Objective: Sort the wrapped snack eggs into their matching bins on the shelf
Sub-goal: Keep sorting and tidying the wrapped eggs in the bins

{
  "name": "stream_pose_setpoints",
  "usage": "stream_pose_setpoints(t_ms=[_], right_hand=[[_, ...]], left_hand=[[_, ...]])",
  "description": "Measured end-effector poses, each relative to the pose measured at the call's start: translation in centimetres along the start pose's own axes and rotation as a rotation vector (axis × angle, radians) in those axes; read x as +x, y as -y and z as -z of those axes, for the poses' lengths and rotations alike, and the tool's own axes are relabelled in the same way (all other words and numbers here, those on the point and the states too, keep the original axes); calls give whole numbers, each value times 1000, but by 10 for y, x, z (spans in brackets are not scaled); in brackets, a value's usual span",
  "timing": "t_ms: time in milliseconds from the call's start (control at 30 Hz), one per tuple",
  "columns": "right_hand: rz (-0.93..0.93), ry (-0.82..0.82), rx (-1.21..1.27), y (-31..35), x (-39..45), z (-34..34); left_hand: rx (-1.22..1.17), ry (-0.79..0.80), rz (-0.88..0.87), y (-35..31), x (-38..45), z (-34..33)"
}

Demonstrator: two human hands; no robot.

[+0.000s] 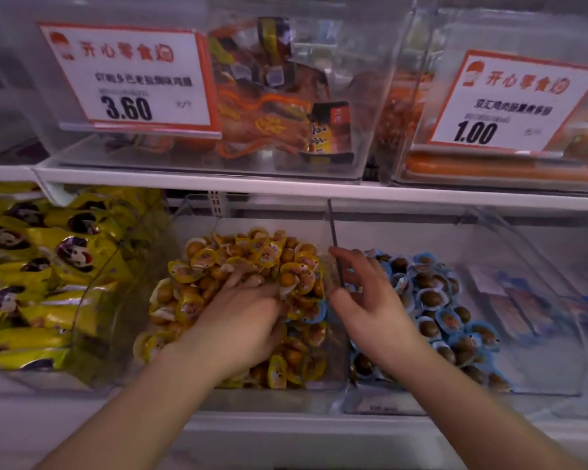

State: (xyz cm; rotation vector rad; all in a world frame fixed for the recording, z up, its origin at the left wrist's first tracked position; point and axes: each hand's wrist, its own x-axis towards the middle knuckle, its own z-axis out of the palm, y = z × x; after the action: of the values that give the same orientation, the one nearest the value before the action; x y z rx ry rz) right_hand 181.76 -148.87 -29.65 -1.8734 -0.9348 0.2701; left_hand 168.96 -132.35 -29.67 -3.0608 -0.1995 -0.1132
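Item: wrapped snack eggs, two sorts. Yellow-wrapped eggs (241, 266) heaped in middle clear bin (197, 232), lower shelf; blue-wrapped eggs (435, 300) heaped in next bin to the right (540, 334). A few blue-wrapped strays (308, 312) sit in the yellow bin, by the right wall, just beside the divider (335, 252). Orientation: eggs roundish, no clear long axis; each lies in a flat-rimmed wrapper, faces pointing every way — some label-up, some on edge, some dome-up; no common direction. Left hand (241, 313): palm down on the yellow heap, fingers dug in among the wrappers, tips hidden; cannot tell if pinching anything. Right hand (370, 300): above the divider, blurred, fingers spread and loosely bent, nothing seen in it. Risks (judgement): 1) slick wrappers + loose heap, so a scooping grab may carry yellow ones along w/ a blue one, mixing bins worse; 2) raking w/ left hand could bury the strays under yellow ones, so they get missed; 3) heap is high near front edge, a push may spill eggs over the front; 4) a toss across the divider may bounce back or land short. Surrounds: yellow snack packs (48, 283) in left bin; upper shelf w/ price tags (129, 79) and orange packs (269, 96).
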Motion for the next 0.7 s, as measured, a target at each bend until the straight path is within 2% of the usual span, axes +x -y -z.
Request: stream_pose_setpoints(t_ms=[67,200,367,533,700], right_hand=[[15,-38,-19,0,-3,-4],[16,-58,-17,1,-3,-5],[24,-27,-23,1,-5,-2],[31,-22,3,0,-4,-2],[36,-35,16,-1,-4,-4]], left_hand=[[-56,-54,-42,-10,4,-5],[-103,49,13,-21,21,-22],[-87,62,113,-11,28,-30],[-137,144,96,-6,34,-27],[-131,233,167,-21,38,-22]])
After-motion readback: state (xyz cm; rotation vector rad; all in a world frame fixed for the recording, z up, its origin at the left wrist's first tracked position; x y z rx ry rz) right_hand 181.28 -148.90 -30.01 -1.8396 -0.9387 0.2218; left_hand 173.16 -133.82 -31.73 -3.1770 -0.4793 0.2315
